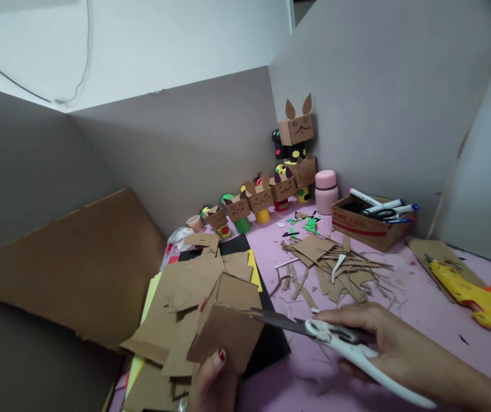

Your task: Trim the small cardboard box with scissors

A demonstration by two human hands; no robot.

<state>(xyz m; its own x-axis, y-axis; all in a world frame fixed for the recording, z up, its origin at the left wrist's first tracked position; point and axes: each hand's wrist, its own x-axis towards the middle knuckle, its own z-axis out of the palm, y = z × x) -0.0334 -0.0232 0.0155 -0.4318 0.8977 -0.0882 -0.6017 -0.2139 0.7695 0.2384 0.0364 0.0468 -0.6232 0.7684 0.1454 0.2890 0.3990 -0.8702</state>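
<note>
My left hand [212, 382] grips a folded piece of brown cardboard [227, 332] near the bottom of the head view, thumb on its front face. My right hand [383, 337] is closed round the white handles of a pair of scissors [335, 337]. The dark blades point left and meet the right edge of the cardboard piece. Under it lie more cut cardboard pieces [185, 292] on black and yellow sheets.
A pile of cardboard strips and scraps [335, 269] covers the pink table [417, 297]. Behind stand a row of cardboard box figures [260, 200], a pink jar [327, 191], a box of markers [369, 220]. A yellow glue gun [472, 294] lies right; a large cardboard sheet [78, 269] leans left.
</note>
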